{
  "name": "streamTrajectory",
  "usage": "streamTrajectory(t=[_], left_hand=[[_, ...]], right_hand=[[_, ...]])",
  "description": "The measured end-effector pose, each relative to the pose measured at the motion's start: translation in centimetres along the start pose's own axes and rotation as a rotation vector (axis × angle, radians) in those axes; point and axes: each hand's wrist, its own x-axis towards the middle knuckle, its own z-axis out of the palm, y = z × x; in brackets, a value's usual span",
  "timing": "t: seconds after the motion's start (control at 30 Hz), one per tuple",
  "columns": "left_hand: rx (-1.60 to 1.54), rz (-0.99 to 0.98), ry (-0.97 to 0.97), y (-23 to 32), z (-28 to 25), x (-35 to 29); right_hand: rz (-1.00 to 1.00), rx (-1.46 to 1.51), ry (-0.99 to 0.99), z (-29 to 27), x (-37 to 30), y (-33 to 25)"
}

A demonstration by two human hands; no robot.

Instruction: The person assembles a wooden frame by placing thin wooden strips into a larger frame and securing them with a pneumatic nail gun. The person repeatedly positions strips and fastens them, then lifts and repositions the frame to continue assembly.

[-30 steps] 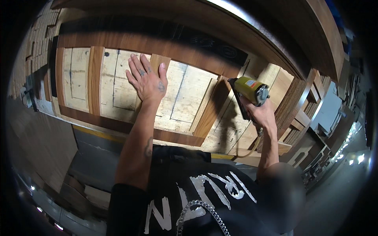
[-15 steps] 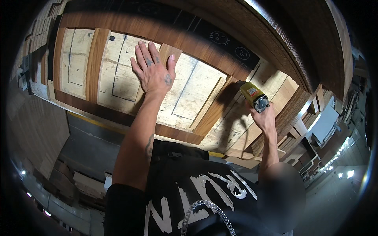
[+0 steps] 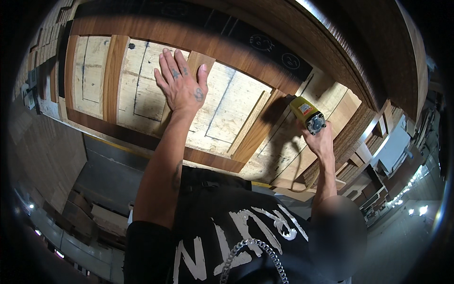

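Observation:
A brown wooden frame (image 3: 142, 29) with several crosspieces lies on a pale, marked wooden worktop (image 3: 224, 99). My left hand (image 3: 183, 90) rests flat on it, fingers stretched out, over a middle crosspiece (image 3: 199, 60). Wrapped round the handle of a yellow nail gun (image 3: 304, 110) is my right hand (image 3: 319, 142); the handle is mostly hidden beneath the tool's body. The gun's black nose is at the right end of the frame, by the corner where the end crosspiece (image 3: 255, 130) meets the far rail. Whether the nose touches the wood I cannot tell.
A black strip (image 3: 227, 29) with chalk drawings runs along the far side. Stacked boards (image 3: 366, 130) stand close on the right, under a large dark overhanging panel (image 3: 340, 52). A thin hose (image 3: 302, 187) hangs below my right hand. Grey floor (image 3: 113, 163) lies lower left.
My right hand and the nail gun have shifted very slightly right and down in the picture. My left hand appears slightly further left, still flat on the frame.

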Motion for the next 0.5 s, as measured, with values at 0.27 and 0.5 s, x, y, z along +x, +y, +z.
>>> streamTrajectory(t=[0.27, 0.5], left_hand=[[-0.012, -0.001, 0.009, 0.0, 0.1, 0.0], [-0.011, -0.002, -0.011, 0.2, -0.3, 0.1]], right_hand=[[-0.029, 0.007, 0.011, 0.3, 0.3, 0.1], [-0.036, -0.034, 0.005, 0.2, 0.5, 0.2]])
